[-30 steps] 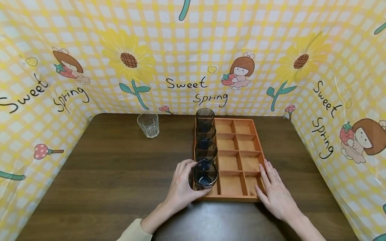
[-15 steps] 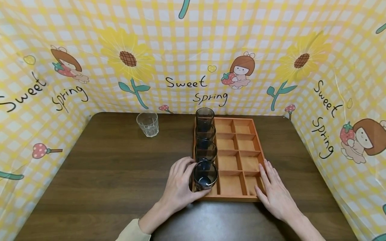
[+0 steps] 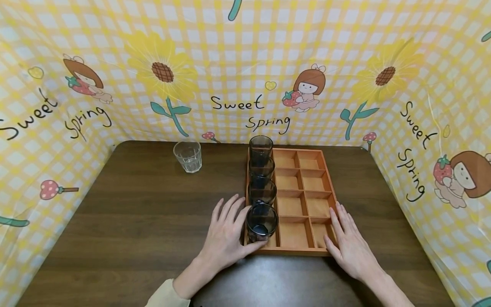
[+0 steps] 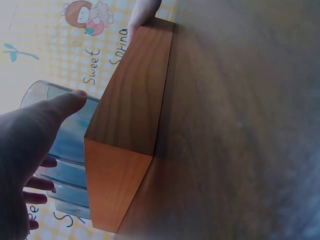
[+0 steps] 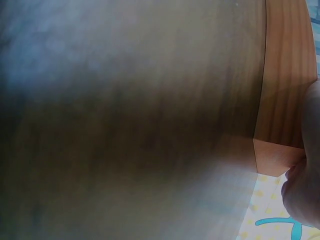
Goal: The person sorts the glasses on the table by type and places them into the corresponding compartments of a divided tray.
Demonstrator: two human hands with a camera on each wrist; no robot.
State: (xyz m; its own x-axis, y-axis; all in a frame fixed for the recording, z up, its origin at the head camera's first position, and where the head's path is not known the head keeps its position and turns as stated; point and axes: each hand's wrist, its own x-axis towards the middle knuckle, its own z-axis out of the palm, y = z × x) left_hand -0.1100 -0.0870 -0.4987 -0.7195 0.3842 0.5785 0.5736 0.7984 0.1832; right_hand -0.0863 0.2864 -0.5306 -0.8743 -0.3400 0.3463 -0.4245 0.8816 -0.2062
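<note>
A wooden tray [image 3: 293, 250] divided into compartments carries a column of several dark tinted glasses along its left side. Beside the nearest dark glass [image 3: 262, 224], my left hand [image 3: 224, 236] has its fingers spread, the thumb lying across the glass's near side. The left wrist view has that thumb [image 4: 70, 105] in front of the glass and the other fingers loosely extended. At the tray's front right, my right hand [image 3: 353, 247] rests flat along the rim, fingers straight. Only part of the right hand [image 5: 305, 185] appears in the right wrist view, against the tray's side.
A clear glass [image 3: 189, 157] stands apart at the back left of the dark wooden table [image 3: 145, 204]. The tray's middle and right columns hold no glasses. A yellow checked cloth [image 3: 238, 59] hangs around the back and both sides.
The left hand's fingers have spread and loosened from the nearest dark glass, shifting slightly left. The glass and the right hand stay in place.
</note>
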